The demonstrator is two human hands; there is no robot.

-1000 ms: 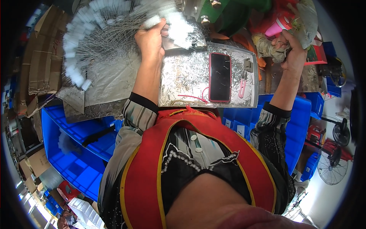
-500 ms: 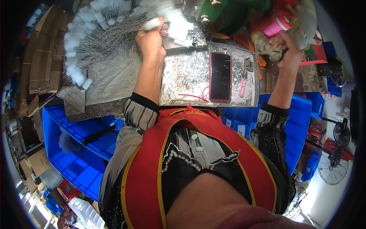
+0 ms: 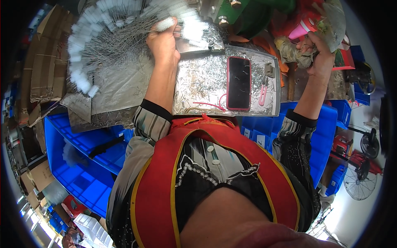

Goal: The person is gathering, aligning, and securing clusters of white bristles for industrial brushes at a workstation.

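My left hand [image 3: 162, 43] is closed at the edge of a big fanned pile of white-bristled wire brushes [image 3: 111, 39], a single brush [image 3: 165, 24] pinched between its thumb and fingers. The tips of other brushes beside it are washed out by a bright light. Off to the right, my right hand [image 3: 317, 56] has its fingers curled against a pale, plastic-wrapped lump [image 3: 294, 53] on a machine, just below a pink cone-shaped piece [image 3: 302, 29]. What lies under the wrapping is hidden.
A shallow metal tray [image 3: 198, 82] littered with wire bits holds a dark phone [image 3: 239, 82] and a pink-handled cutter [image 3: 263, 93]. Green machine parts [image 3: 248, 16] stand behind it. Blue bins [image 3: 82, 182] sit below the bench, and cardboard [image 3: 45, 58] stands at left.
My right hand has shifted slightly right and down, along with the wrapped lump and the pink piece. The left hand, with its brush, has barely moved.
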